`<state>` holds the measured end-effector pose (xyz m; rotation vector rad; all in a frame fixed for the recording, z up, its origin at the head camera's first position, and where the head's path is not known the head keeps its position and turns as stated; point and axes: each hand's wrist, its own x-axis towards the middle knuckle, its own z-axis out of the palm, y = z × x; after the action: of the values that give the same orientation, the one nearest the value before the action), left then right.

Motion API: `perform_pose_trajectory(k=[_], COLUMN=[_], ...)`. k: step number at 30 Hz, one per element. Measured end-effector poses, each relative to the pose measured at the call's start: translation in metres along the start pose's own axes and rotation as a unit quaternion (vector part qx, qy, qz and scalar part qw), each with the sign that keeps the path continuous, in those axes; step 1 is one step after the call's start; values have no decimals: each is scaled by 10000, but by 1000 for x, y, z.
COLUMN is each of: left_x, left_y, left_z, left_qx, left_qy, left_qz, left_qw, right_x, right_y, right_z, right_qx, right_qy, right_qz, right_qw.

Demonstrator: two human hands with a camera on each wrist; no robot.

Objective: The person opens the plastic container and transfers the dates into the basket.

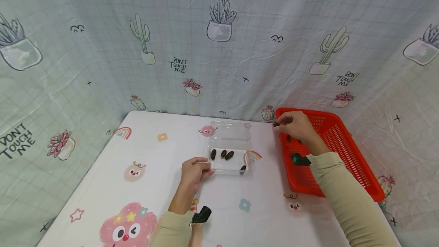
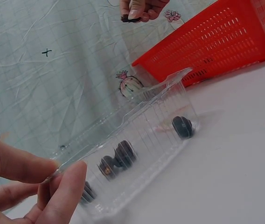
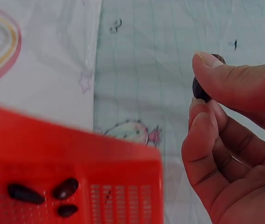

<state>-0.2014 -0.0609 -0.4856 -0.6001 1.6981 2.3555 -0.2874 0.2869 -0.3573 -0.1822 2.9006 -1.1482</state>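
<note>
My left hand (image 1: pixel 193 172) pinches the near left edge of a clear plastic clamshell box (image 1: pixel 226 165), its lid (image 1: pixel 229 129) folded back. Inside lie several dark, oval, date-like fruits (image 1: pixel 229 155), one of them apart at the near right corner. Over the far left corner of the red basket (image 1: pixel 360 163), my right hand (image 1: pixel 297 127) holds another dark date-like fruit (image 3: pixel 199 89) between thumb and fingers. In the right wrist view, more of these fruits (image 3: pixel 66 189) rest on the basket's bottom; my forearm hides part of it in the head view.
The white table (image 1: pixel 151 193) carries printed cartoon figures. Behind it and at both sides hangs a grey-green curtain (image 1: pixel 192 48) with cactus prints. The basket stands at the table's right side, close to the curtain, with a strip of tabletop between it and the box.
</note>
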Motion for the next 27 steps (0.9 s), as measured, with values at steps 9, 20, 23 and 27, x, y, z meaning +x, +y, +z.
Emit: perform_pose_trajectory(k=[9, 20, 23, 27], left_x=[-1, 0, -1, -2], left_y=[1, 1, 1, 1], left_z=[0, 0, 0, 0], left_qx=[13, 76, 81, 84], left_qy=[14, 64, 39, 22], left_qz=[16, -18, 8, 33], left_qw=[10000, 9999, 10000, 10000], right_x=[-5, -14, -16, -19], right_y=[19, 38, 45, 54], right_z=[-12, -22, -23, -23], right_qx=[101, 303, 323, 446], right_qy=[75, 230, 199, 165], right_qz=[460, 659, 791, 962], right_qw=[9989, 9971, 9961, 9942])
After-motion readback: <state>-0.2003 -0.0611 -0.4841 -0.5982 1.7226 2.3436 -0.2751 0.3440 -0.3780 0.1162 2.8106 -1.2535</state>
